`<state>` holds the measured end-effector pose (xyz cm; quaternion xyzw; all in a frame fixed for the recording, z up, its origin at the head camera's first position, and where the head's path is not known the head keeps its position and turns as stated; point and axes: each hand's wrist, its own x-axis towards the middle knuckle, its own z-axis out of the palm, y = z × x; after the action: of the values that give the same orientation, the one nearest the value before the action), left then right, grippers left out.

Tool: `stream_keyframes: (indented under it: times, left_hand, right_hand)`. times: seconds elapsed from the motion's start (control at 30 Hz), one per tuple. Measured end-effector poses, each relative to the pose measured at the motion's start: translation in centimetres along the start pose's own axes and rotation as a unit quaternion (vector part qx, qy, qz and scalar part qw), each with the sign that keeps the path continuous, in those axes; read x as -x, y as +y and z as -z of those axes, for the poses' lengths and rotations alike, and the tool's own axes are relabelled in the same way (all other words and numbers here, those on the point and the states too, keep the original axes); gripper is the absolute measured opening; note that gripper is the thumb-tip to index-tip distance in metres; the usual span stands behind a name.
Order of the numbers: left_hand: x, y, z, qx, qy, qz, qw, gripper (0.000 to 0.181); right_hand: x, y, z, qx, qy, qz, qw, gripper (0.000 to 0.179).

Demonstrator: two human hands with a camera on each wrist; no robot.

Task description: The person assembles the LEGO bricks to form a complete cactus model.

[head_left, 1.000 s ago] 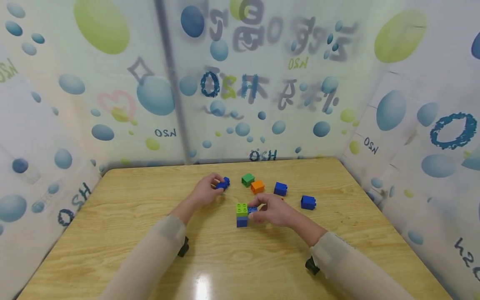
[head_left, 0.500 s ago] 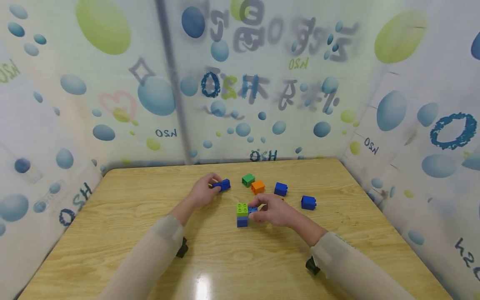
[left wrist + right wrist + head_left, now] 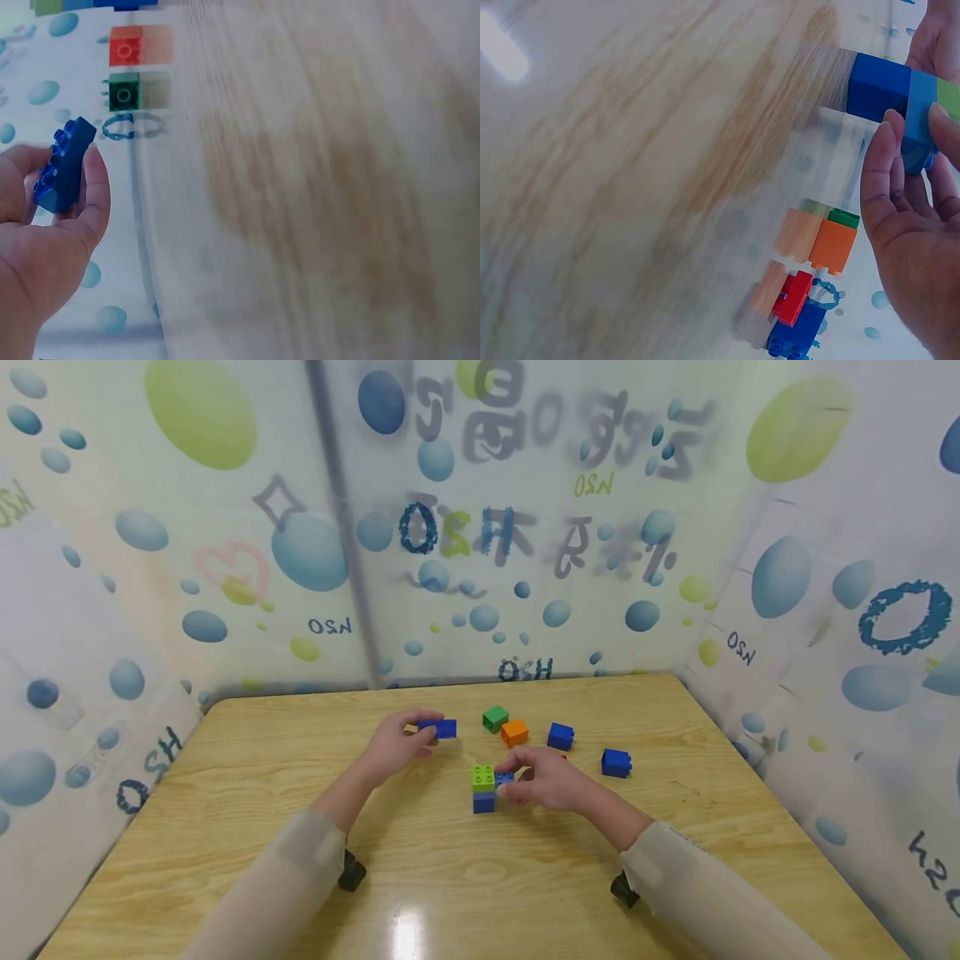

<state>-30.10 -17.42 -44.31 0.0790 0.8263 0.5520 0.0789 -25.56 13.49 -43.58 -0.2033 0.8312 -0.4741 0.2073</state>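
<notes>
A long blue toy building brick with a row of studs is pinched between the thumb and fingers of my left hand, over the back of the table. My right hand grips a lighter blue brick by its end, thumb on one side and fingers on the other. That brick is the middle layer of a small stack, sticking out toward my right hand. Below it is a dark blue brick, and a lime green brick is on top.
Behind the stack, a green brick and an orange brick lie close together. Two blue bricks, one nearer and one farther right, lie beyond my right hand. A red brick is mostly hidden behind that hand in the head view.
My left hand has drawn back a little to the left with the long blue brick, which has turned so a smooth face shows in the head view. My right hand keeps its grip in place.
</notes>
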Motion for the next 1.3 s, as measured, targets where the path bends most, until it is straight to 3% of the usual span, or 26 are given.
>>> stream_keyframes:
  times: [0.33,0.83,1.3]
  left_hand:
    - [1.7,0.9,-0.4,-0.005,0.002,-0.013,0.9999,0.041]
    - [3.2,1.9,-1.2,0.012,-0.004,-0.033,0.9994,0.038]
    - [4.4,2.8,-2.0,-0.007,-0.045,-0.055,0.9974,0.039]
  right_hand:
    - [-0.1,0.3,0.0,-0.004,-0.007,0.007,0.9999,0.027]
    - [0.0,0.2,0.0,0.007,-0.003,0.006,1.0,0.026]
    - [0.0,0.0,0.2,0.001,-0.005,0.005,1.0,0.026]
